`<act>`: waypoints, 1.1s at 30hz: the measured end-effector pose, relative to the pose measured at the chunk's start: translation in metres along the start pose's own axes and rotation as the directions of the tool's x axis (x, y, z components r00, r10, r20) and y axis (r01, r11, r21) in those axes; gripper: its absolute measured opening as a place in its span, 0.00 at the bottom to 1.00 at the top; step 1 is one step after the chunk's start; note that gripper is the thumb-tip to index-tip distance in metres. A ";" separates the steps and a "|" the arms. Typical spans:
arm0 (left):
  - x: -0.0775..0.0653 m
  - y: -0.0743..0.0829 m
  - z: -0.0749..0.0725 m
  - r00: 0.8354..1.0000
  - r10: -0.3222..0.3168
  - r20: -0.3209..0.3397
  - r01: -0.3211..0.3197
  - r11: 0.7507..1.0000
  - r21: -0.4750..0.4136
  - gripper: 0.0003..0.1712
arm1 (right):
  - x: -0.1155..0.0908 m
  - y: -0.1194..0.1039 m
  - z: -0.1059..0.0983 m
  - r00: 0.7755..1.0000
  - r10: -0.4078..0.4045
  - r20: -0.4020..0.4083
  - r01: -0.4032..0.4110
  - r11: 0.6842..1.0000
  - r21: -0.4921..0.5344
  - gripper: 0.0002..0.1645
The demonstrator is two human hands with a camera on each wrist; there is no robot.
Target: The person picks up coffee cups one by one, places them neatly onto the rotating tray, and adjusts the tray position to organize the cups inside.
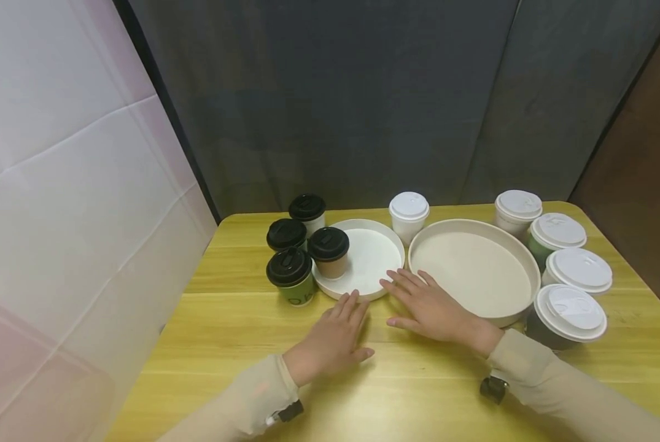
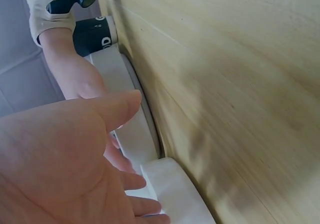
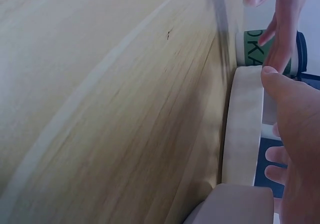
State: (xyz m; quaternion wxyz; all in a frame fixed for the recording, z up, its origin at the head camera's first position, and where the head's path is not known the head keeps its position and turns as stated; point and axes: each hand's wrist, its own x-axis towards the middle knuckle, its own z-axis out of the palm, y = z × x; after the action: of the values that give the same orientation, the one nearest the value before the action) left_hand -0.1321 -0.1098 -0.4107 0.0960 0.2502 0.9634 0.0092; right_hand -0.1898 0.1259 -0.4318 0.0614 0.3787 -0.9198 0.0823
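Note:
My left hand (image 1: 335,336) hovers over the table with fingers straight, its fingertips right at the front rim of the small white round tray (image 1: 375,253). Across from it my right hand (image 1: 433,309) reaches in from the right, fingers spread and holding nothing, between that tray and a larger beige round tray (image 1: 473,267). A brown paper cup with a black lid (image 1: 331,267) stands upright inside the white tray at its left side. Just left of the tray is a green paper cup (image 1: 298,291) with a black lid. Both palms look bare in the wrist views.
Two more black-lidded cups, one with its lid (image 1: 287,234) partly hiding it, stand behind the green cup. A white cup (image 1: 409,226) is at the back between the trays. Several white-lidded cups (image 1: 570,313) line the beige tray's right side. A dark curtain (image 1: 352,110) backs the table.

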 end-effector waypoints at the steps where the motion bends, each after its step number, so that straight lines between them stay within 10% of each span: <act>1: -0.001 0.000 0.000 1.000 -0.004 0.002 0.004 1.000 0.000 0.52 | 0.000 0.000 0.000 1.000 -0.001 0.001 0.001 1.000 -0.003 0.45; 24: -0.010 -0.016 -0.004 0.997 -0.081 -0.004 0.081 0.996 -0.035 0.51 | 0.004 -0.003 0.001 1.000 0.003 0.012 -0.003 1.000 0.004 0.46; 33: -0.012 -0.028 -0.039 0.981 -0.086 -0.176 0.080 0.996 -0.045 0.49 | 0.023 -0.017 -0.006 0.994 -0.002 -0.112 0.013 0.995 0.102 0.43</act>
State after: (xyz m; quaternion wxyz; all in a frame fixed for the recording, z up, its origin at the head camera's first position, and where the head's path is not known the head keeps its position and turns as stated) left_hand -0.1423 -0.1389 -0.3721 0.0145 0.2061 0.9773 0.0458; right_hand -0.1932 0.0993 -0.4206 0.0935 0.3796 -0.9081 0.1502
